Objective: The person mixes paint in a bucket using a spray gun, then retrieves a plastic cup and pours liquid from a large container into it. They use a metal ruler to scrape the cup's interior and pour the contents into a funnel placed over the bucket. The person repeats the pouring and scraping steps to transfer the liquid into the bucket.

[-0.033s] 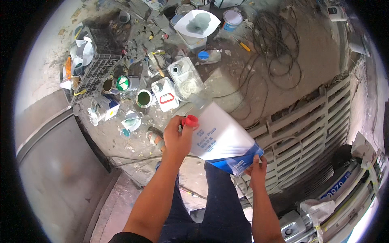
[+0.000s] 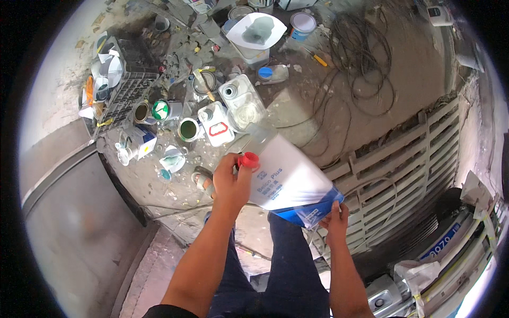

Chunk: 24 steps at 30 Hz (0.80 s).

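Note:
A white and blue rectangular can (image 2: 289,177) hangs tilted in front of my legs, its printed side facing up. At its left edge sits a red cap (image 2: 249,160), and my left hand (image 2: 233,177) is closed there, thumb against the cap. The fingers of my right hand (image 2: 335,220) grip the blue lower right corner. A pale translucent part (image 2: 258,139) shows at the can's far end; I cannot tell whether it belongs to the can. Just beyond stand a clear plastic tub (image 2: 247,115) and a white jug with a red-outlined label (image 2: 216,127).
Open paint tins (image 2: 188,129) and a dark crate (image 2: 127,69) stand left. A paper strainer (image 2: 257,32) lies over a tub at the back. A coiled cable (image 2: 363,58) and a yellow-handled screwdriver (image 2: 319,60) lie back right. A slatted pallet (image 2: 403,159) and car parts (image 2: 450,238) are right.

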Available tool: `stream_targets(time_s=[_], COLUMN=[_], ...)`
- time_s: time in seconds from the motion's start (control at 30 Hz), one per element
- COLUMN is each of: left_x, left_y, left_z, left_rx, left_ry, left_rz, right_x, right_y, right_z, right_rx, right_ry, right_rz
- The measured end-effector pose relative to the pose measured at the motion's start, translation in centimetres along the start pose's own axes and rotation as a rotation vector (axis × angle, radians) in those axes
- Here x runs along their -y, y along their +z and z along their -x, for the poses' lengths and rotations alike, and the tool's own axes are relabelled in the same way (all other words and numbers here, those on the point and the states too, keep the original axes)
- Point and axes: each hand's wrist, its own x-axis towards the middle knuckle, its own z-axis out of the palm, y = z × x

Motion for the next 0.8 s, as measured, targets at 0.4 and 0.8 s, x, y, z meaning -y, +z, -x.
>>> stream_targets(time_s=[0.4,0.8], left_x=[-4.9,-4.7], left_y=[-4.3,-19.5], left_z=[6.1,17.4], left_rx=[0.089,0.415], left_ry=[0.444,0.218], left_rz=[-0.350,-0.524], right_x=[-3.1,-11.0], right_y=[4.5,14.9], right_z=[-2.0,-1.4], right_rx=[0.146,0.566], right_ry=[0.155,0.088], right_rz=[-0.119,0.000])
